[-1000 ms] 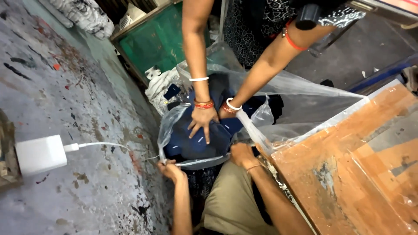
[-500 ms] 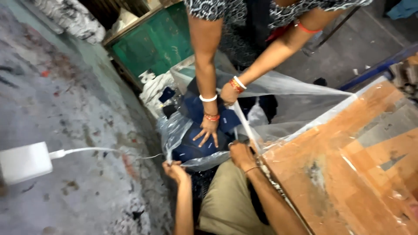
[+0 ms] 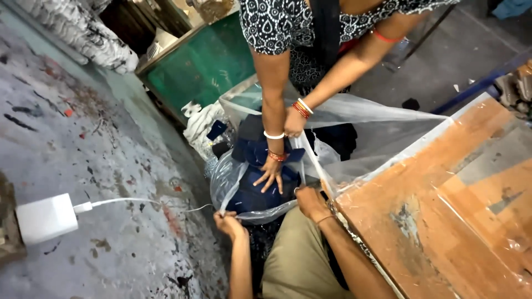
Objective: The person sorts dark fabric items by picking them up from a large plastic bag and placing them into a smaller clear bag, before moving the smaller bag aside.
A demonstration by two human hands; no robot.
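Clear plastic bag (image 3: 377, 133), big and floppy, lies mouth toward the near side, its long axis running from near left to far right beside the worn orange wooden tabletop (image 3: 443, 221). Dark navy folded clothes (image 3: 260, 188) sit inside near the mouth. Co-worker's hand (image 3: 270, 174) presses flat on them, their other hand (image 3: 293, 123) pinching the bag's upper edge. Wearer's left hand (image 3: 228, 224) and right hand (image 3: 310, 202) are each clenched on the bag's near rim, holding it open.

Single head-worn view looks steeply down, close over the plastic bag (image 3: 354, 127).
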